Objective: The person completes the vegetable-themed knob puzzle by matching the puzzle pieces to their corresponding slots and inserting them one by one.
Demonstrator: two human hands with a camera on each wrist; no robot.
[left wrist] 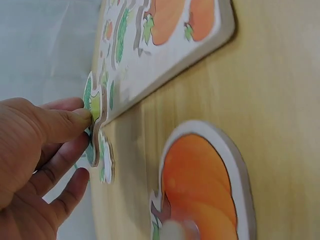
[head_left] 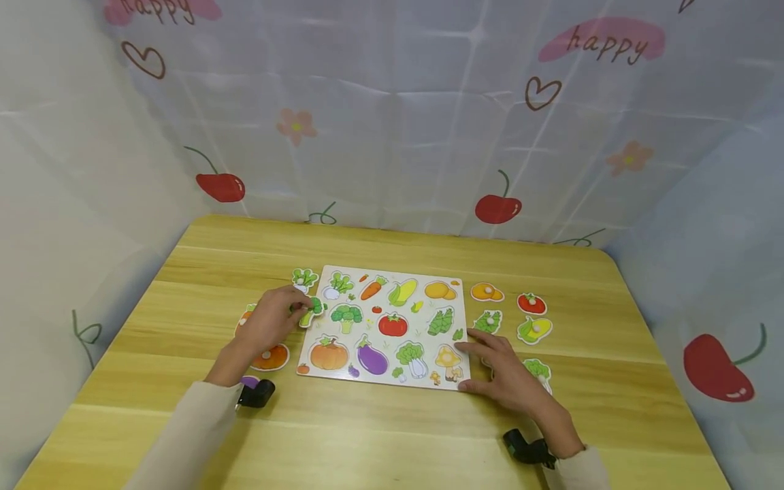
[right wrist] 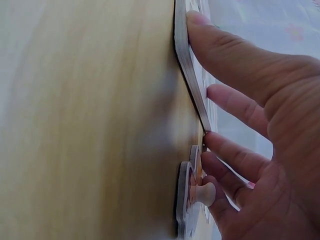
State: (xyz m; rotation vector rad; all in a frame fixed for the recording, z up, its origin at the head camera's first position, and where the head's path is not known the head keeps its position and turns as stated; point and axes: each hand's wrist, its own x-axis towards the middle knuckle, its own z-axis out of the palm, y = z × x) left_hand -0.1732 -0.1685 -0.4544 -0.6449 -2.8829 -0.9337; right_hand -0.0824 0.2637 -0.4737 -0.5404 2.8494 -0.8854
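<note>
My left hand (head_left: 269, 318) pinches a broccoli puzzle piece (head_left: 316, 307) between thumb and fingers. That piece overlaps the left edge of the white vegetable puzzle board (head_left: 318, 330). In the left wrist view the broccoli (left wrist: 95, 107) is tilted up on its edge, beside the board's corner. At the opposite side, my right hand (head_left: 505, 371) rests on the board's right edge, thumb by the near corner and fingers spread further up. Below those fingers in the right wrist view lies a knobbed piece (right wrist: 185, 200). Printed vegetable pictures fill the board, among them a broccoli shape (head_left: 346, 317).
Left of the board lie a radish piece (head_left: 303, 279), a pumpkin piece (head_left: 272, 357) and an eggplant piece (head_left: 250, 381), partly covered. To the right are potato (head_left: 486, 292), tomato (head_left: 531, 303), corn (head_left: 535, 330) and leafy green (head_left: 537, 371) pieces. A printed curtain (head_left: 392, 156) stands behind the table.
</note>
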